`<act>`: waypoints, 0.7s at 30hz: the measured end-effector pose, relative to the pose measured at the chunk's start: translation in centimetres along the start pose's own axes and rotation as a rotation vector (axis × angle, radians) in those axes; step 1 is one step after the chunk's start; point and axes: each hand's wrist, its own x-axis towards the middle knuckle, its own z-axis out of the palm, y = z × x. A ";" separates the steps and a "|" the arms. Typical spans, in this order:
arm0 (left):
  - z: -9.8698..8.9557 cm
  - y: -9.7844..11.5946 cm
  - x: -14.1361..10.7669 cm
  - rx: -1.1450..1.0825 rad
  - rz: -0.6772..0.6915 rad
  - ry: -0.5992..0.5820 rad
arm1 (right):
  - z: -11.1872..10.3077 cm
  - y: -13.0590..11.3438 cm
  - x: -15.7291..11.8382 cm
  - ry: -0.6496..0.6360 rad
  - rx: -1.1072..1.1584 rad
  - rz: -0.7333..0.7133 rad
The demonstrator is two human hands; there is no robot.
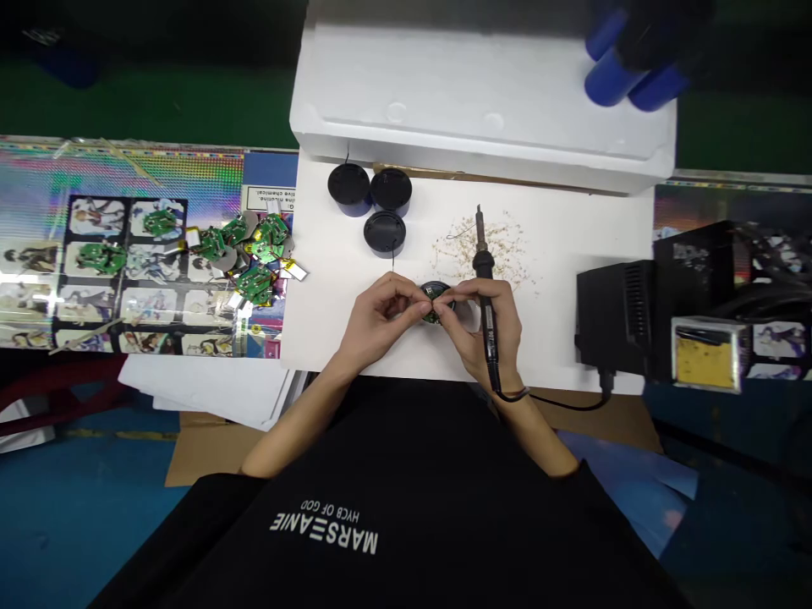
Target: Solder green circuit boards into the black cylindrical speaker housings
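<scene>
A small green circuit board (432,316) sits within a dark round housing on the white board, partly covered by fingers. My left hand (386,317) is closed, its thumb and forefinger pinched together at the board. Across from it, my right hand (491,326) also brings its thumb and forefinger to the board, and the two sets of fingertips almost meet. A black soldering iron (487,309) lies in my right hand, its tip pointing away from me. Whatever fine part the fingertips pinch is hidden.
Three black-topped round cases (384,230) stand at the back left. Green circuit boards with batteries (254,254) are heaped on the left sheet. Crumbs (501,249) litter the white surface near a foam box (482,93). A black soldering station (612,317) and yellow sponge (704,359) are at right.
</scene>
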 end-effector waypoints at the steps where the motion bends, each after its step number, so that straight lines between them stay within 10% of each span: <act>1: 0.0 0.0 0.0 -0.008 -0.005 0.001 | 0.0 0.1 -0.1 -0.002 -0.011 0.004; 10: -0.7 0.5 0.2 0.340 0.222 -0.042 | -1.9 -0.9 -0.1 -0.053 -0.158 -0.082; 16: -2.0 0.9 1.3 0.524 0.385 -0.290 | -5.4 -2.2 1.0 0.117 0.161 0.093; 21: -2.3 0.7 1.9 0.516 0.363 -0.350 | -6.9 -2.6 0.8 0.211 -0.012 0.074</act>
